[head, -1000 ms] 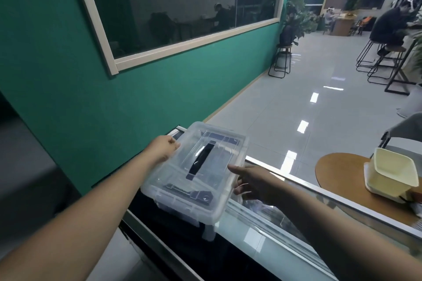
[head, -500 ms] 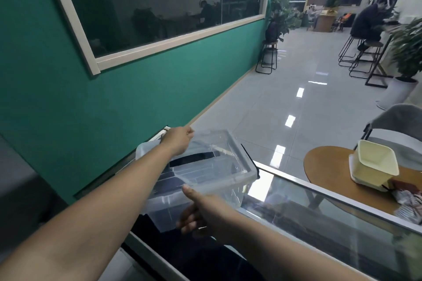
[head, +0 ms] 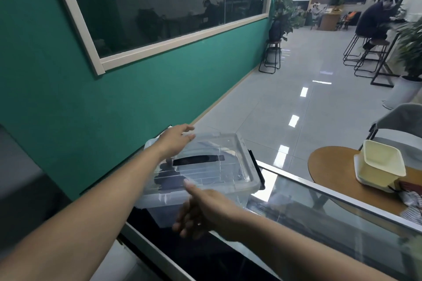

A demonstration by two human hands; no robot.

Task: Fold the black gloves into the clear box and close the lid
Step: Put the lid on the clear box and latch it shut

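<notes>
Plainly, the clear box (head: 201,180) is seen resting at the left end of a glass-topped counter (head: 331,210), close to the green wall (head: 114,109), with its lid (head: 219,155) seated on top. A black handle (head: 198,159) is set flat across the lid, and a black latch (head: 257,169) is seen on the box's right end. Dark shapes, likely the black gloves (head: 166,178), are made out through the lid and the near wall, toward the left half of the box; how they are folded cannot be told.

The left hand (head: 174,141) is laid over the far left corner of the lid, palm down, with the fingers (head: 188,129) stretched out and slightly apart, reaching past the lid's far edge; nothing is pinched by them. The right hand (head: 205,209) is held against the near side of the box: the thumb (head: 190,186) is pressed on the near rim of the lid, while the other fingers are curled loosely below, against the box's near wall. Whether the box is truly gripped there cannot be told.

Beyond the counter's far edge, a round wooden table (head: 331,166) is seen carrying a cream square container (head: 381,164).
</notes>
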